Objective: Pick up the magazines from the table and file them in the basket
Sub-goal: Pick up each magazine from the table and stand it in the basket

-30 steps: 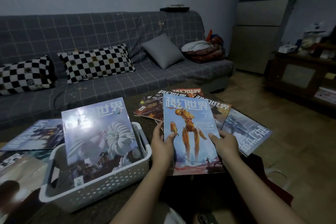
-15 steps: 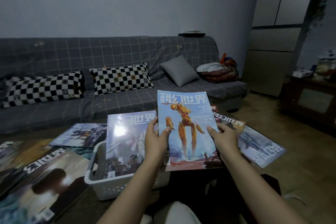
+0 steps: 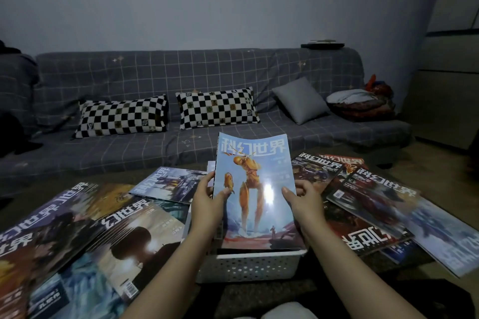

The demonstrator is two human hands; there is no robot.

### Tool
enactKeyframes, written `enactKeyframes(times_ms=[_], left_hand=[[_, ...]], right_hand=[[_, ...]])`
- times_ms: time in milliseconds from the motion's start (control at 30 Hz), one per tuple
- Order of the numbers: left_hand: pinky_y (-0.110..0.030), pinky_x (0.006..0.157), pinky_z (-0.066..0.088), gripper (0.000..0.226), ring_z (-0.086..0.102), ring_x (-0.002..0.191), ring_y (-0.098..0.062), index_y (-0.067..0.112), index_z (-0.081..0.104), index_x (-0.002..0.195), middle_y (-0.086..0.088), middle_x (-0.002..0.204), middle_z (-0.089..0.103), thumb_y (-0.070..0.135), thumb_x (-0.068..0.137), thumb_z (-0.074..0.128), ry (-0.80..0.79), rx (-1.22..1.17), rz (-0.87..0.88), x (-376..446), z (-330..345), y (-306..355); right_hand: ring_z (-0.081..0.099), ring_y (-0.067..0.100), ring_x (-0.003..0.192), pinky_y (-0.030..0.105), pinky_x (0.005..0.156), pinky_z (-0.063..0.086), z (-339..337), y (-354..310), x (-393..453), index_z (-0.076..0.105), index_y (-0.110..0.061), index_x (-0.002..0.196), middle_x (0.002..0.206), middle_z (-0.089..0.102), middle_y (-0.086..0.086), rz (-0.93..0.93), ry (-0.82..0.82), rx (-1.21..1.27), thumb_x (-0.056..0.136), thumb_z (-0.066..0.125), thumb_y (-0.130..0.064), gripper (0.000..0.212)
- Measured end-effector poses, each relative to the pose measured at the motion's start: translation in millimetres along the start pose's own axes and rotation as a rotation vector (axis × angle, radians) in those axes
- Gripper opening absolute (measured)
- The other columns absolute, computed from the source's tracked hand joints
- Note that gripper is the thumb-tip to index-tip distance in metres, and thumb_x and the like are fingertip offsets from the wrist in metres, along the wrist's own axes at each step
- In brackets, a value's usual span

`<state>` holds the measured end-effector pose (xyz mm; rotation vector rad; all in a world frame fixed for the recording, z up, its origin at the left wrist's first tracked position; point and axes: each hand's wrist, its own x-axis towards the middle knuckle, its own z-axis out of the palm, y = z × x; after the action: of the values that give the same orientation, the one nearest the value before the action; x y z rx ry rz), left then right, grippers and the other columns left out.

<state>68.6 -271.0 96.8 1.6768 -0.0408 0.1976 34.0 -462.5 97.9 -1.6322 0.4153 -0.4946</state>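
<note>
- While you hold the blue magazine (image 3: 252, 189) upright over the white basket (image 3: 250, 265), your left hand (image 3: 207, 204) and right hand (image 3: 303, 202) each pinch 1 side edge, fingers closed on the cover.
- Its bottom edge sits at the basket's near rim; whether it is inside yet, you cannot tell.
- Another magazine seems to stand behind it in the basket, mostly hidden.
- Risk: the glossy cover bows at the top, so a loose pinch could let it slide or buckle.
- Risk: the lower corner may catch the rim and tip the light basket.
- Loose magazines on the left (image 3: 85, 235) and right (image 3: 368, 197) crowd the basket; a stray elbow could drag them off the table (image 3: 259, 295).
</note>
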Motion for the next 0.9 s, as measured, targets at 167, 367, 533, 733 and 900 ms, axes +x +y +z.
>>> enactKeyframes(times_ms=[167,367,533,733,900], left_hand=[[-0.026,0.067,0.052,0.042,0.062,0.087,-0.004,0.031,0.054,0.114,0.007,0.104,0.066,0.01,0.082,0.069,0.074,0.059,-0.017,17,-10,-23],[-0.034,0.074,0.054,0.036,0.06,0.083,-0.01,0.019,0.058,0.112,0.008,0.095,0.063,0.014,0.079,0.073,0.101,0.314,-0.055,23,-15,-35],[-0.044,0.086,0.053,0.032,0.058,0.1,-0.023,0.014,0.06,0.109,-0.005,0.113,0.058,0.018,0.08,0.073,0.107,0.531,-0.039,22,-17,-38],[-0.04,0.082,0.054,0.027,0.061,0.093,-0.022,0.012,0.065,0.103,-0.006,0.107,0.064,0.021,0.08,0.073,0.06,0.613,-0.052,15,-20,-33],[-0.035,0.081,0.052,0.028,0.062,0.096,-0.023,0.008,0.067,0.109,-0.008,0.11,0.066,0.021,0.084,0.069,0.072,0.64,-0.006,11,-22,-33]], right_hand=[[0.063,0.02,0.076,0.028,0.058,0.049,23,15,9,0.057,-0.017,0.091,0.084,0.064,0.003,-0.03,0.005,-0.152,0.083,0.067,-0.014,0.014],[0.062,0.019,0.079,0.031,0.063,0.051,24,29,13,0.061,-0.018,0.087,0.088,0.066,0.0,-0.043,0.039,-0.398,0.078,0.073,-0.022,0.015],[0.064,0.022,0.08,0.031,0.067,0.051,23,31,10,0.065,-0.011,0.088,0.09,0.07,0.007,-0.044,0.043,-0.474,0.073,0.077,-0.022,0.022],[0.059,0.027,0.099,0.04,0.083,0.052,22,32,7,0.066,-0.01,0.104,0.106,0.067,0.008,-0.048,0.033,-0.559,0.077,0.074,-0.024,0.031],[0.055,0.028,0.1,0.038,0.08,0.05,21,33,6,0.068,-0.008,0.084,0.096,0.065,0.009,-0.088,0.055,-0.657,0.081,0.067,-0.033,0.025]])
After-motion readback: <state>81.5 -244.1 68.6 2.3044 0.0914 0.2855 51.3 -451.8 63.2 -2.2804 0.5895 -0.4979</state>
